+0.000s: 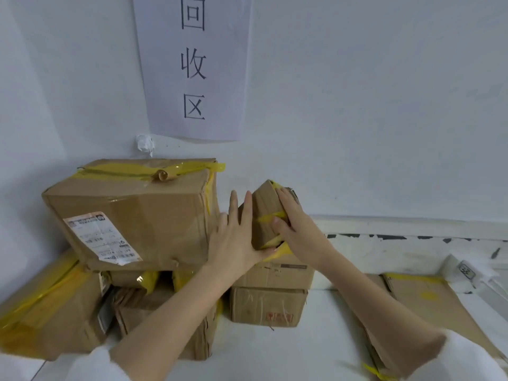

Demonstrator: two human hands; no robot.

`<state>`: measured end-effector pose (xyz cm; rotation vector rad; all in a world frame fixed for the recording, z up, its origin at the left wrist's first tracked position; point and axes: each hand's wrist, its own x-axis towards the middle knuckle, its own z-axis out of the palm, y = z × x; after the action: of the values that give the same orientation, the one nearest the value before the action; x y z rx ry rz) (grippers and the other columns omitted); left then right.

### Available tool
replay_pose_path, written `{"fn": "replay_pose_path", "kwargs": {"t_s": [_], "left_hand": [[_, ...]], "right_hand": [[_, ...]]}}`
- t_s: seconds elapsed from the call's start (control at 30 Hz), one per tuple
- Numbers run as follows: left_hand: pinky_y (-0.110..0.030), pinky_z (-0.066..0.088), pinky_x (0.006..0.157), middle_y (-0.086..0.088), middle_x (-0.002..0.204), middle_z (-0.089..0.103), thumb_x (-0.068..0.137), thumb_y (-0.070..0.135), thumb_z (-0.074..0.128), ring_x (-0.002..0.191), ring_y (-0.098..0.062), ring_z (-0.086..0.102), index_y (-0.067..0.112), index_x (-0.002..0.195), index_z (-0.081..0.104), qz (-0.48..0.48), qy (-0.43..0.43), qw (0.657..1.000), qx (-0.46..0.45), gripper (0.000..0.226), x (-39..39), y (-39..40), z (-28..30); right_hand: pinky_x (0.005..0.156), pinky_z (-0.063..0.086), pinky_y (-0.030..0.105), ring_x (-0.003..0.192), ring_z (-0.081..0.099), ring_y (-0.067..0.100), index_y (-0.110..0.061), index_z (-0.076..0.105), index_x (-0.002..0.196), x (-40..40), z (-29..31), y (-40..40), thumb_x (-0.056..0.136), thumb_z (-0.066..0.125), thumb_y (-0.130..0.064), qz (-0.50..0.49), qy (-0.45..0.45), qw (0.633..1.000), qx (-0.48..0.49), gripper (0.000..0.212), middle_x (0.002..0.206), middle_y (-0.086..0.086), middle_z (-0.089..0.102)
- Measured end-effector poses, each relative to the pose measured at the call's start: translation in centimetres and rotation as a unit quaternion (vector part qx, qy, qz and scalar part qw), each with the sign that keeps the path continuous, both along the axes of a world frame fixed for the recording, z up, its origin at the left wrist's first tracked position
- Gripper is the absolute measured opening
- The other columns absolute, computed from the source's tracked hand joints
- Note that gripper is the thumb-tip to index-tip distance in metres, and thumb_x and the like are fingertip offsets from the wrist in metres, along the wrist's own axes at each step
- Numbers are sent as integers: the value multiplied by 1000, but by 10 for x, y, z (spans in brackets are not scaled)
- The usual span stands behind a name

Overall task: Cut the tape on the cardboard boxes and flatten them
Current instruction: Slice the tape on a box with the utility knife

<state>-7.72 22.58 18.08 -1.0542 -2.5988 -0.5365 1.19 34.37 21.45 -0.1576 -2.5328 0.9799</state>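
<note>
Against the pale wall, at far left, a flat brown carton striped with yellow tape (41, 306) lies low, and above it sits a large brown cardboard box with a white shipping label (129, 215), its top seam taped yellow. Beside that box the left hand (236, 237) lies flat, fingers straight, against the near-left side of a small brown cardboard box bound with yellow tape (265, 215). This small box stands tilted atop a squat brown carton with a red mark (269, 301). The right hand (295, 229) curls over its right side, gripping it. No cutter shows, so the sensible move, I judge, is to lift this box clear with both hands before finding the tape seam. The large box crowds the left hand closely. Further right, flattened brown cardboard sheets (428, 301) lie on the white floor (275, 350), near a small white packet (466, 273). A white paper sign with black characters (193, 64) hangs above.
</note>
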Motion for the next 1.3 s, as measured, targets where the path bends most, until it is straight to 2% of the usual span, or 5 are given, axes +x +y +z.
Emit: {"fn": "replay_pose_path", "kwargs": {"t_s": [0.27,0.67,0.9,1.13,1.3], "left_hand": [[-48,50,84,-20,115,62,45,61,80,108,-34,52,1,131,37,-15,109,991,77,113,82,-69,-127],[-41,35,96,-4,124,48,98,18,35,109,-19,50,25,127,46,-45,304,949,-71,31,119,-112,-252],[-46,8,114,-1,129,44,8,64,79,115,-17,45,24,128,41,-114,146,963,-194,132,130,-134,-269],[-28,35,83,3,129,44,92,30,39,105,-11,50,21,119,48,-241,107,965,-12,30,134,-146,-242],[-23,26,107,7,149,27,96,13,47,134,-14,31,16,143,34,-151,-167,974,-2,49,78,-120,-200]], "right_hand": [[110,16,6,137,-5,-15,-38,-11,138,99,-114,-58,98,46,-26,65,-58,996,1,70,149,-22,-23],[73,48,22,83,60,11,-20,61,110,118,-239,-89,97,46,-6,-134,-134,912,-365,25,90,-8,68],[81,50,21,97,63,11,-18,55,118,137,-264,-93,97,46,-3,-90,-156,910,-373,27,105,0,68],[89,42,12,104,56,-2,-9,46,123,149,-273,-78,97,41,4,-35,-167,931,-323,29,117,4,59],[87,42,11,107,54,2,-17,44,120,139,-272,-69,99,39,-2,-7,-180,924,-338,26,118,0,58]]}}
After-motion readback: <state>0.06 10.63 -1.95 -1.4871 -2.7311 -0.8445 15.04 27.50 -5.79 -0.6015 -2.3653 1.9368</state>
